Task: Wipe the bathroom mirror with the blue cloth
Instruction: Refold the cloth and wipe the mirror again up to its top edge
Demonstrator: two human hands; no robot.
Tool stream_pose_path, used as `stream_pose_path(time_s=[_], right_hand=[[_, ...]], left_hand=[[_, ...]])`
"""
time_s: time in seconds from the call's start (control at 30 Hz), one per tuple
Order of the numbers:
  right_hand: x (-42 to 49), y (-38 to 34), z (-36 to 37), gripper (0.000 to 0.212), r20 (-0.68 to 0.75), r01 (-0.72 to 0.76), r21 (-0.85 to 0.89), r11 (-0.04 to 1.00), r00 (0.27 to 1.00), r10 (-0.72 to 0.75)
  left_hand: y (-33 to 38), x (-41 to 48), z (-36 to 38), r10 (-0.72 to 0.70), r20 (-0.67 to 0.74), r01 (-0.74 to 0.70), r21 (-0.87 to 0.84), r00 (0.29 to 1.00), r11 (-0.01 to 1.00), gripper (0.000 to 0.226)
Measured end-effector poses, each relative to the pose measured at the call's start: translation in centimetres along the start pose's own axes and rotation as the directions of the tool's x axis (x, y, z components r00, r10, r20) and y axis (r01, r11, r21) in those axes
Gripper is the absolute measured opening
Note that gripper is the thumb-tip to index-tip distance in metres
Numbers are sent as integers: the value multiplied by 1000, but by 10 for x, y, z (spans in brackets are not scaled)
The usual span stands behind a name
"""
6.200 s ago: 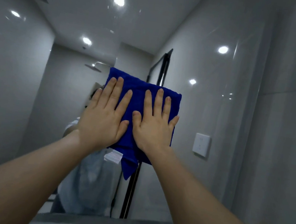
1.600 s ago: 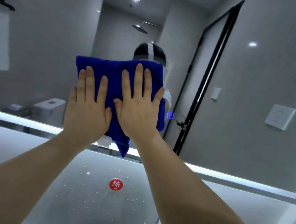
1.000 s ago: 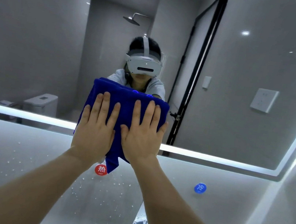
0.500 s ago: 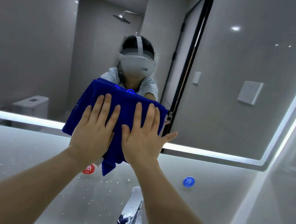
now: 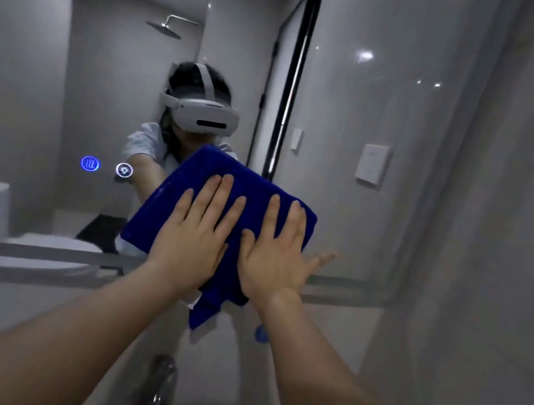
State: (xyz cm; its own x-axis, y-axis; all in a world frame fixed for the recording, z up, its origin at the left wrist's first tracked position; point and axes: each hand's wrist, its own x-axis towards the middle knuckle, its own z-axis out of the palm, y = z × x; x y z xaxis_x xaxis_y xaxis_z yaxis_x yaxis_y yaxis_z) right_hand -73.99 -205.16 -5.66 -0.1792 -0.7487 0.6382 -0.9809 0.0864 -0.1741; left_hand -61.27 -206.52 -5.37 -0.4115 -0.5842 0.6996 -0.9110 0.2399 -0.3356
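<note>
Left hand (image 5: 188,246) and right hand (image 5: 276,261), fingers (image 5: 215,201) straight and spread (not gripping), flatten blue cloth (image 5: 241,181) against mirror (image 5: 358,112) for even wiping pressure.

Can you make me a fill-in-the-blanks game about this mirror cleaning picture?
The left hand and right hand press flat on a ____ cloth.
On the mirror, ____ small round lights glow to the left of the cloth.
The tap is ____ the cloth.
Missing words: blue, two, below.
</note>
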Motion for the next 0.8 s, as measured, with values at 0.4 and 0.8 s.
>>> stream_pose_path(time_s=[0.4,0.8], right_hand=[[24,101,-2,61,-43,-207,35,978,977,208],[43,136,9,61,-13,-394,259,882,912,411]], left_hand=[[88,71,-8,188,-6,-187,50,982,981,73],[114,131,-18,490,-32,-475,199,871,857,64]])
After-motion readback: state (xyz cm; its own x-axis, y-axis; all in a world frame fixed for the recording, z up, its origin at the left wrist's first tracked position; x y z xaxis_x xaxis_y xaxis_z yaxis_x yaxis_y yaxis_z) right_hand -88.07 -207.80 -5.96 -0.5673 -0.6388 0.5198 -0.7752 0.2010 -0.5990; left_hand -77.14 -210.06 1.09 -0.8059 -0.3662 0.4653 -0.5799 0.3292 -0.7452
